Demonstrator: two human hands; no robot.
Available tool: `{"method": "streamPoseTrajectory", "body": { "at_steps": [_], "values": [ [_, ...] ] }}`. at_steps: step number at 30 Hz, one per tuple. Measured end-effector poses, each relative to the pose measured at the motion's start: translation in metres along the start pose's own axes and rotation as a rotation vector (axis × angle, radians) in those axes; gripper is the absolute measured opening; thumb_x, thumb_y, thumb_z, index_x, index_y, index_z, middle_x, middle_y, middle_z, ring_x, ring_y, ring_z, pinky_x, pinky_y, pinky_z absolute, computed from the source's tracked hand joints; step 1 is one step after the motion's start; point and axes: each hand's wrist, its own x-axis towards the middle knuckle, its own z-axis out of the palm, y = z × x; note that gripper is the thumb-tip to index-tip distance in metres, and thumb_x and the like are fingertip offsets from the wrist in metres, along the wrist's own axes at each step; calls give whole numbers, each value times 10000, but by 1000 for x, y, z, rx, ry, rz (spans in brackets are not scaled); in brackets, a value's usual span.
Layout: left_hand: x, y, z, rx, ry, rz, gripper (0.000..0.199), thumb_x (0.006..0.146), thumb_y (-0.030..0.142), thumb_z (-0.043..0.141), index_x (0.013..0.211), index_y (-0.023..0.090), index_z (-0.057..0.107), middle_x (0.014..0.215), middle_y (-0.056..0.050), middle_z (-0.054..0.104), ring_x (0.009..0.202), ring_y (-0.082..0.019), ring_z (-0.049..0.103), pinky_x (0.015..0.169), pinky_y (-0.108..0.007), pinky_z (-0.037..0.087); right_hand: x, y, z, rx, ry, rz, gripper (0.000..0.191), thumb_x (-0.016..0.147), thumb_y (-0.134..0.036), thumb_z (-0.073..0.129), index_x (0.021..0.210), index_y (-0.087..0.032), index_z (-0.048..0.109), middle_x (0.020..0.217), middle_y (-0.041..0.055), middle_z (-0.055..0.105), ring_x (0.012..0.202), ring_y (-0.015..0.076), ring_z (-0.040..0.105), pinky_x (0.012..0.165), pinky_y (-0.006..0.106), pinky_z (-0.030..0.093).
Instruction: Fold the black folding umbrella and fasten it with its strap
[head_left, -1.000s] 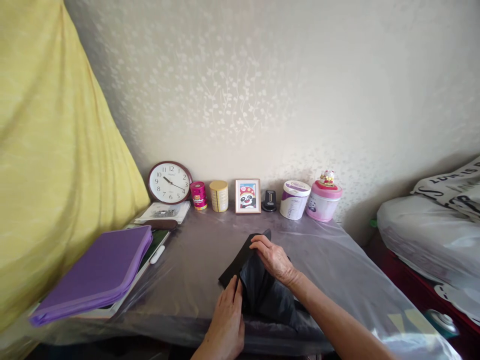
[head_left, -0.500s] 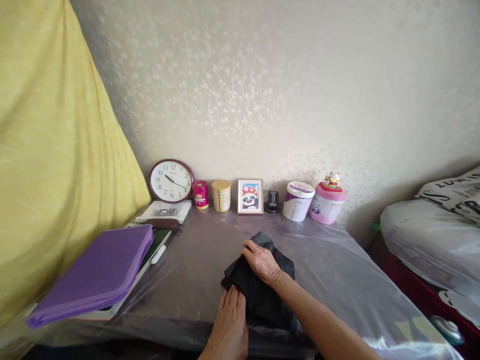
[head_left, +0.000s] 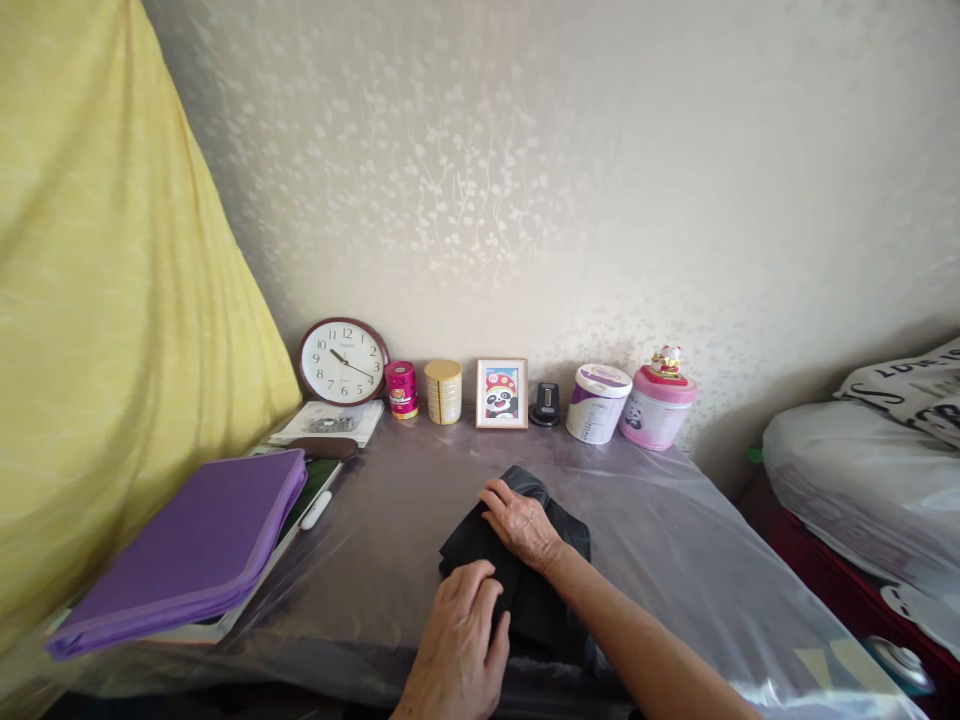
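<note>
A black folded cloth (head_left: 472, 538), thin and slightly shiny, lies on the table in front of me; what kind of item it is does not show. My right hand (head_left: 525, 525) is on top of it with bent fingers gripping the upper layer, its thumb hidden. At the near left edge of the cloth is my left hand (head_left: 461, 635), fingers curved and thumb apart, with nothing visible held in it. My forearms cover part of the near side of the cloth.
Plastic sheeting covers the table (head_left: 390, 540). Left lie a purple folder (head_left: 187, 545), a brown case (head_left: 322, 448) and a white pen-like object (head_left: 316, 510). Along the wall stand a clock (head_left: 343, 362), several cans, a picture frame (head_left: 502, 394) and a pink tub (head_left: 656, 412).
My left hand has lifted and turned, its fingers now bent with the thumb showing instead of stretched along the cloth. The cloth's left part lies flatter. My right hand has hardly moved.
</note>
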Motion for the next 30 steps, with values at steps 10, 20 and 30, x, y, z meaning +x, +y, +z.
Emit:
{"method": "streamPoseTrajectory", "body": {
  "at_steps": [10,20,30],
  "values": [
    [-10,-15,52,151,-158,59,791,710,162,477,1412,133,111,1465,-144,221,1318,-278,283,1010,-443,391,-5,6,4,78,47,-63,199,924,-263,399,857,-194,574,848,27,613,796,124,566,715,220,449],
    [-11,-21,55,125,-295,-14,797,700,49,382,1421,193,77,1486,-85,136,1355,-282,157,1044,-462,328,-31,14,2,284,-7,-190,285,933,-283,375,1099,-200,591,1168,48,620,1136,149,506,1025,344,324],
    [-8,-21,48,29,-352,-83,812,672,111,437,1417,214,130,1483,-81,108,1323,-346,241,994,-503,356,4,50,16,205,-46,-23,342,952,-290,315,997,-200,641,1031,34,678,1063,151,547,978,354,355]
  ]
}}
